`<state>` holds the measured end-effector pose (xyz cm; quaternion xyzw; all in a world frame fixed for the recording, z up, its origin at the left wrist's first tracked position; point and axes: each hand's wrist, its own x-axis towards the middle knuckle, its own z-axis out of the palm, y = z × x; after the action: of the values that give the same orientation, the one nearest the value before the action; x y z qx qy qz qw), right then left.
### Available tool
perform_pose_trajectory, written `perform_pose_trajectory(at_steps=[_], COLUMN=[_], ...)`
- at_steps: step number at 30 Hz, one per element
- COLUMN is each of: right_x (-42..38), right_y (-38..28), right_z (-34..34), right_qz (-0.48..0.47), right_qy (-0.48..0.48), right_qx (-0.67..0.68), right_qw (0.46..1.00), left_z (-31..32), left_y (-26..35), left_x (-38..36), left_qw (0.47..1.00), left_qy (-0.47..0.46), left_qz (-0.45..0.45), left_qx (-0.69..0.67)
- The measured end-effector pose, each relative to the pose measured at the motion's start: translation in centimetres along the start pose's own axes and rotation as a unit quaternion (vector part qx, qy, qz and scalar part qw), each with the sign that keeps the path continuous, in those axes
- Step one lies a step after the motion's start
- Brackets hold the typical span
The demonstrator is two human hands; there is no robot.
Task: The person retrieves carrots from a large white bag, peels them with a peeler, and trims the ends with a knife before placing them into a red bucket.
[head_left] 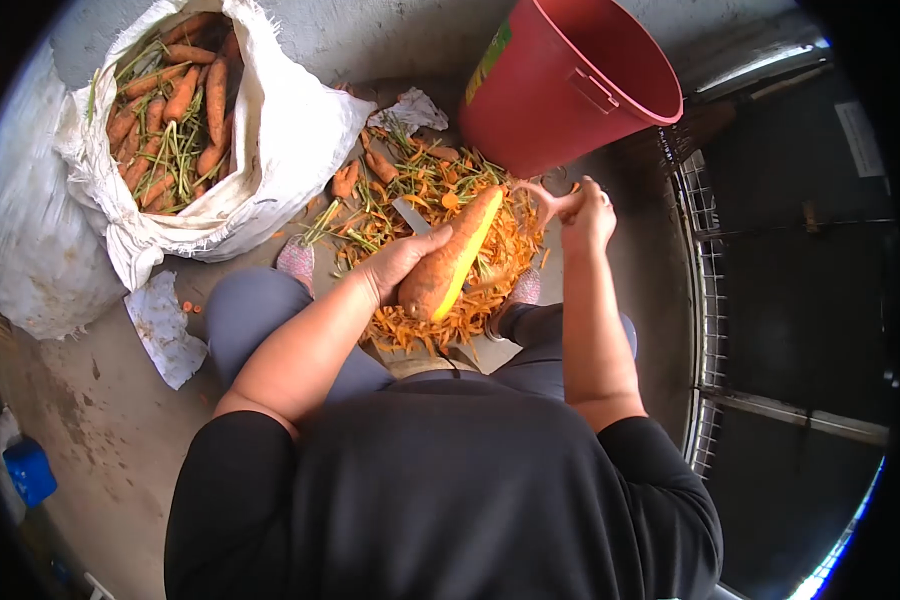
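At the bottom of the frame is the person's black shirt (450,500), with grey-clad knees (260,320) just above it. From the lower left the left hand (395,265) reaches toward the middle, its fingers wrapped around the thick end of a large carrot (450,262) that slants up to the right, its tip near the frame's centre; one long side of the carrot shows a pale yellow, already pared strip. To the right of centre the right hand (585,215) is closed around a small tool, probably a peeler (542,200), whose pale handle meets the carrot's upper tip; the blade itself is too small to make out. Under both hands, between the person's feet, lies a heap of orange peelings (450,320) mixed with green stalks, spread across the concrete floor (110,420). A few unpeeled carrots (380,165) lie on the far edge of that heap. Further off, at the upper left, a white woven sack (290,130) stands open, filled with carrots and their green tops. At the upper right, just beyond the heap, stands a red plastic bucket (560,90), tilted toward the camera. A metal grille (705,300) runs down the right side.
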<state>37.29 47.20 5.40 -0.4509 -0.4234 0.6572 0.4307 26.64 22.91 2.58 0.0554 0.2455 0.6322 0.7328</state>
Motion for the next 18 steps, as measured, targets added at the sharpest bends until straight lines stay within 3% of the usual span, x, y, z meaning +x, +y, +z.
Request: perform_pose_trajectory(at_steps=[2,6,7,12,15,16,17,18], right_x=[-3.9,-11.9,-11.3,-0.2,7.2,7.3,7.1,5.9], right_y=[1.4,1.3,0.4,5.0,5.3,4.6,4.0,3.1], right_z=[0.4,2.8,3.4,3.8,1.9,1.9,1.6,2.0], right_qz=[-0.022,-0.006,0.003,0.044,-0.028,-0.061,-0.033,-0.031], right_qy=[-0.080,-0.250,-0.230,-0.104,0.017,0.055,0.073,0.045], right_qx=[-0.008,-0.128,-0.251,-0.105,-0.131,-0.146,-0.100,-0.073], right_qw=[0.997,0.960,0.940,0.988,0.991,0.986,0.992,0.996], left_z=[-2.6,-1.7,-1.8,-1.6,-1.6,-1.4,-1.1,-1.0], left_y=[-0.7,-0.9,-0.9,0.4,0.5,0.4,0.5,0.5], left_x=[1.4,2.0,2.2,1.2,1.3,1.4,1.6,1.7], left_qw=[0.998,0.998,0.998,0.999,0.997,0.997,0.996,0.996], left_qy=[-0.025,0.005,0.001,0.041,0.060,0.062,0.063,0.063], left_qz=[-0.029,0.000,0.003,0.017,0.040,0.046,0.052,0.060], left_qx=[-0.052,-0.061,-0.061,0.001,0.038,0.029,0.019,0.008])
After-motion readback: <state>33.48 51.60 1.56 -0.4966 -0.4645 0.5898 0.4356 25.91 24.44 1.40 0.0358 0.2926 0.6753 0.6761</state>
